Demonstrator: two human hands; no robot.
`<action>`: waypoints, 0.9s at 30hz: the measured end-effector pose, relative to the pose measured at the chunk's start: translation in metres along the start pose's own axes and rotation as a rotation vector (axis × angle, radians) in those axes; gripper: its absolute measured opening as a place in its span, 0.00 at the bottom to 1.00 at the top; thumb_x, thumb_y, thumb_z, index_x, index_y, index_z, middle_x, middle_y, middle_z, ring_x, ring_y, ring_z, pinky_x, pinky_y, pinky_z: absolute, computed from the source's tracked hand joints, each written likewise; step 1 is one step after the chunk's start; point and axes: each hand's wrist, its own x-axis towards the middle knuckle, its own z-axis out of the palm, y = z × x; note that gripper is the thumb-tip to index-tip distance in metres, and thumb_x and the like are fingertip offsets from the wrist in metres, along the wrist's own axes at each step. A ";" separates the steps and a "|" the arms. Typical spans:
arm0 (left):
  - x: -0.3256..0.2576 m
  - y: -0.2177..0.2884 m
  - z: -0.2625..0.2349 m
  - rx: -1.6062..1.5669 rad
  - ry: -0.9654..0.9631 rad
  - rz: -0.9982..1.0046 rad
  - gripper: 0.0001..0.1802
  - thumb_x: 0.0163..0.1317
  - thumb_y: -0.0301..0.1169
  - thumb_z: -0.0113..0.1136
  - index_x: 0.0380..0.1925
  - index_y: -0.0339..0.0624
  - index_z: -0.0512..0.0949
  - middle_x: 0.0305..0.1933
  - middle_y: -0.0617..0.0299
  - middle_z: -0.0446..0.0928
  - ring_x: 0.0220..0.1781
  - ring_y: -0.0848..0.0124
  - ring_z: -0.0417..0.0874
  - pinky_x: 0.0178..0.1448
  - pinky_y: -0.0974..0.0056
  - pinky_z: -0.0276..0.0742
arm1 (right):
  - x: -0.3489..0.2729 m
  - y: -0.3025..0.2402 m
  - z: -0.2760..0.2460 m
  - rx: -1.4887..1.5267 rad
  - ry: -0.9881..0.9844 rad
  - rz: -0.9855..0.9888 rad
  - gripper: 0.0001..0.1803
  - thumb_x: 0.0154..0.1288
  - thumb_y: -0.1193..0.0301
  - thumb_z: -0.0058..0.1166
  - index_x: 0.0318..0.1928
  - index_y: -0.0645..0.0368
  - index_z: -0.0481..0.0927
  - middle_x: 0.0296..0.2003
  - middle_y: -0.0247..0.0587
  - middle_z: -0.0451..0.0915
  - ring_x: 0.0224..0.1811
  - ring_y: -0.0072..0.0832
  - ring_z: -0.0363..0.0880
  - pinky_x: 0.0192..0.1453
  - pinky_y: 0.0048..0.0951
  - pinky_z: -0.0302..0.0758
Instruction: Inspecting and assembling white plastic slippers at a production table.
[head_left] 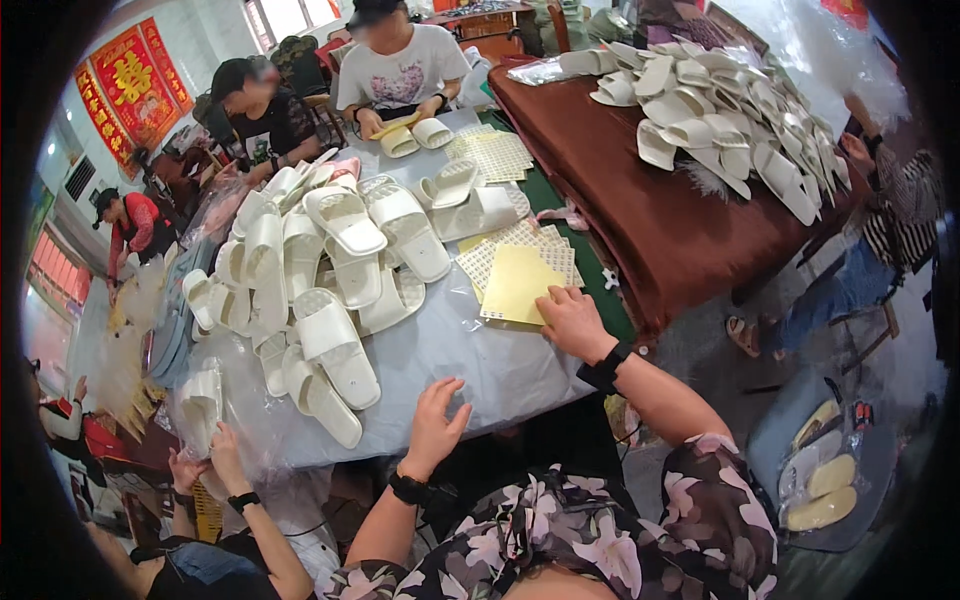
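Note:
My right hand [574, 322] is at the right edge of a plain yellow paper sheet [518, 285], its fingers bent and closed on that edge. Beneath and behind this sheet lie sticker sheets [553, 250] with rows of small round dots. My left hand [437, 425] hovers by the table's near edge, fingers apart and holding nothing. A big heap of white slide slippers [345, 220] covers the table to the left of the sheets. One slipper pair [480, 208] lies just beyond them.
A pale plastic cover [430, 345] lies over the table. Further right, a brown-covered table [590, 190] bears another slipper pile [715, 110]. Co-workers sit opposite and at left; one handles a bagged slipper [203, 405]. Slippers [825, 495] lie at lower right.

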 end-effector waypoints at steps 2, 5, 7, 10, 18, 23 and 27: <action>0.007 -0.004 -0.001 0.039 0.016 0.028 0.23 0.57 0.31 0.64 0.53 0.38 0.76 0.57 0.49 0.75 0.59 0.50 0.74 0.64 0.54 0.69 | 0.004 0.011 0.001 -0.043 -0.093 -0.066 0.16 0.54 0.68 0.60 0.45 0.52 0.79 0.46 0.40 0.77 0.55 0.41 0.74 0.51 0.44 0.72; 0.023 -0.010 -0.001 0.058 0.036 0.068 0.24 0.56 0.31 0.64 0.54 0.38 0.76 0.57 0.48 0.75 0.58 0.49 0.74 0.63 0.52 0.69 | 0.017 0.034 0.001 -0.095 -0.151 -0.095 0.14 0.55 0.72 0.56 0.44 0.51 0.80 0.45 0.40 0.77 0.55 0.40 0.74 0.52 0.44 0.71; 0.031 -0.015 -0.001 0.077 0.020 0.064 0.25 0.55 0.31 0.65 0.53 0.37 0.75 0.56 0.47 0.74 0.57 0.49 0.74 0.62 0.52 0.69 | 0.026 0.039 -0.004 -0.082 -0.134 -0.106 0.13 0.56 0.75 0.52 0.43 0.50 0.80 0.46 0.40 0.77 0.55 0.40 0.74 0.54 0.43 0.69; 0.045 -0.020 0.002 0.102 0.024 0.063 0.25 0.54 0.32 0.65 0.54 0.37 0.75 0.57 0.47 0.74 0.57 0.49 0.74 0.62 0.52 0.69 | 0.040 0.046 -0.007 -0.145 -0.099 -0.130 0.20 0.55 0.75 0.54 0.50 0.50 0.80 0.53 0.44 0.76 0.58 0.42 0.72 0.59 0.44 0.68; 0.044 -0.028 0.019 0.155 0.033 0.043 0.27 0.54 0.37 0.67 0.54 0.39 0.75 0.60 0.48 0.71 0.62 0.49 0.70 0.65 0.49 0.65 | 0.080 -0.004 0.019 0.042 -0.306 -0.041 0.41 0.60 0.47 0.57 0.71 0.45 0.63 0.73 0.56 0.55 0.75 0.59 0.49 0.72 0.62 0.52; 0.039 -0.031 0.023 0.156 0.010 0.045 0.28 0.54 0.40 0.67 0.54 0.40 0.76 0.63 0.48 0.69 0.66 0.49 0.67 0.67 0.48 0.62 | 0.102 0.010 0.033 -0.059 -0.340 0.089 0.42 0.61 0.41 0.51 0.71 0.46 0.63 0.72 0.56 0.55 0.75 0.60 0.49 0.72 0.65 0.51; 0.038 -0.018 0.023 0.267 0.036 0.061 0.28 0.54 0.42 0.67 0.53 0.41 0.76 0.63 0.47 0.69 0.66 0.49 0.67 0.67 0.48 0.63 | 0.123 0.009 0.019 -0.022 -0.455 0.148 0.40 0.62 0.44 0.50 0.71 0.46 0.63 0.72 0.56 0.55 0.74 0.58 0.51 0.71 0.64 0.53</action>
